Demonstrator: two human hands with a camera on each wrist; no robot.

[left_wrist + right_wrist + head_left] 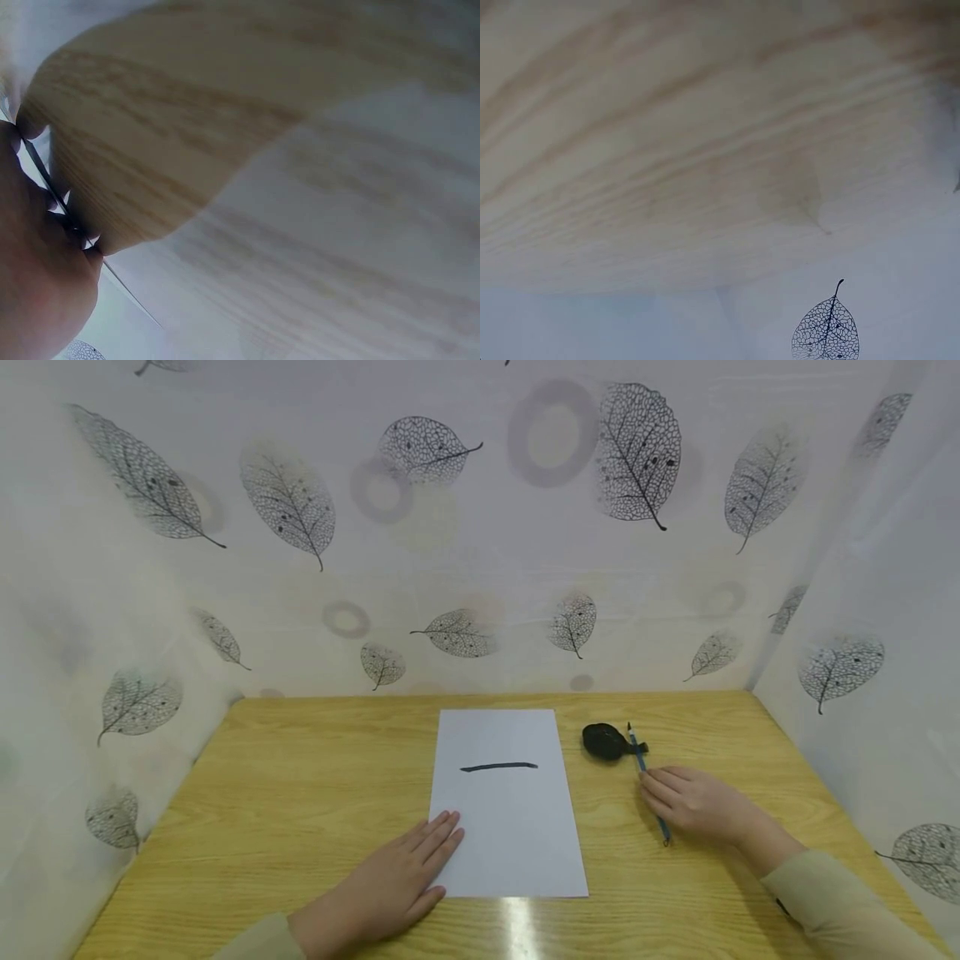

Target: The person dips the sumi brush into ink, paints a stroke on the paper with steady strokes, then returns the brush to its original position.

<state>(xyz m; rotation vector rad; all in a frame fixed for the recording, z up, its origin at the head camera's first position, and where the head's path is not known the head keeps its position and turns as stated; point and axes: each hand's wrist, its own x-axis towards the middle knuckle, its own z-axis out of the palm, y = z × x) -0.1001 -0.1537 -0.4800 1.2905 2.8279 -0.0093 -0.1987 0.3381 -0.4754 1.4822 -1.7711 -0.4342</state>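
Observation:
A white sheet of paper (510,843) lies on the table with one black horizontal stroke (498,767) in its upper half. My left hand (397,881) rests flat on the sheet's lower left edge, fingers straight; part of that hand (45,277) also shows in the left wrist view. To the right of the paper, my right hand (693,802) holds a blue writing brush (663,828) by its middle, thumb hidden. The brush's dark tip points away from me, and its upper shaft crosses the short handle of a black ink dish (602,742). The right wrist view shows neither hand nor brush.
The yellow wood-grain table (315,777) ends at a pale leaf-printed curtain (465,552) behind and on both sides. Light glints off the tabletop below the paper.

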